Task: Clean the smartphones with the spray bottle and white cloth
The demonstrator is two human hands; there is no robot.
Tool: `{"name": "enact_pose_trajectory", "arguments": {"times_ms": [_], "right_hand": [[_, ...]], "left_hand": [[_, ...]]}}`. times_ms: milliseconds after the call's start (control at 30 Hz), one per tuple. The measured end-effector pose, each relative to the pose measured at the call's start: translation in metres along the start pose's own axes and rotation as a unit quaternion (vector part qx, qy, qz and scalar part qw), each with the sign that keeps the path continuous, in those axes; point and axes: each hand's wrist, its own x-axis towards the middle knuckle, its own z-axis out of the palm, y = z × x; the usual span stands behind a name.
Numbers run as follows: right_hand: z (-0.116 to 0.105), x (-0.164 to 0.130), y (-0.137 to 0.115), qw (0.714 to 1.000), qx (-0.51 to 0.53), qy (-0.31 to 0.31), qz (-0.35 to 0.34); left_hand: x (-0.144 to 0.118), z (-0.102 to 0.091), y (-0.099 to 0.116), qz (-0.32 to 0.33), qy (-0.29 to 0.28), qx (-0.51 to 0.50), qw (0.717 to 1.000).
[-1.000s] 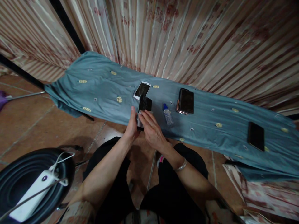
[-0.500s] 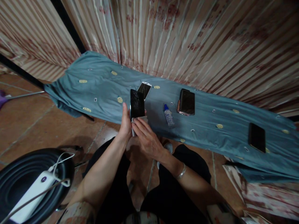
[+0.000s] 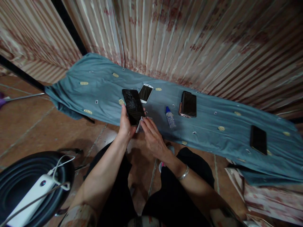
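Note:
A black smartphone (image 3: 133,105) with a cracked-looking screen rests in my left hand (image 3: 126,126), the thumb along its left edge and fingertips showing at its right. My right hand (image 3: 153,137) pinches a light grey cloth (image 3: 140,125) at the phone's lower right corner. Behind the held phone, a white smartphone (image 3: 146,93) lies on the patterned blue-green sheet (image 3: 106,91). Right of my hands lies a small clear bottle with a blue cap (image 3: 170,117).
A stack of phones (image 3: 188,104) lies further right on the sheet, and another dark phone (image 3: 258,139) near its right end. A black round stool (image 3: 63,171) at lower left bears a white power strip (image 3: 33,200). Pleated curtains (image 3: 189,41) hang behind.
The held phone has turned so its screen faces me more fully, its top tilting left. My right hand and the cloth have shifted slightly right, to the phone's lower right corner.

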Motion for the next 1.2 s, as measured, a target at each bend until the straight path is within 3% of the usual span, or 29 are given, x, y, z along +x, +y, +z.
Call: {"name": "enact_pose_trajectory", "arguments": {"times_ms": [233,433,633,800,1200], "right_hand": [[-0.001,0.002,0.005,0.999,0.007,0.005,0.041],[-0.002,0.003,0.007,0.998,0.037,0.005,0.054],[-0.004,0.004,0.015,0.996,0.039,0.018,0.074],[-0.009,0.009,0.023,0.994,0.057,0.013,0.089],[-0.014,0.023,0.043,0.992,0.015,0.030,0.122]], "left_hand": [[0.003,-0.002,-0.004,-0.019,0.001,-0.007,1.000],[0.002,-0.002,-0.007,-0.017,0.035,0.000,0.999],[-0.004,-0.007,-0.011,-0.085,0.017,0.042,0.995],[-0.008,-0.009,-0.017,-0.081,0.003,0.029,0.996],[-0.028,0.010,-0.022,-0.142,-0.006,0.054,0.988]]}}
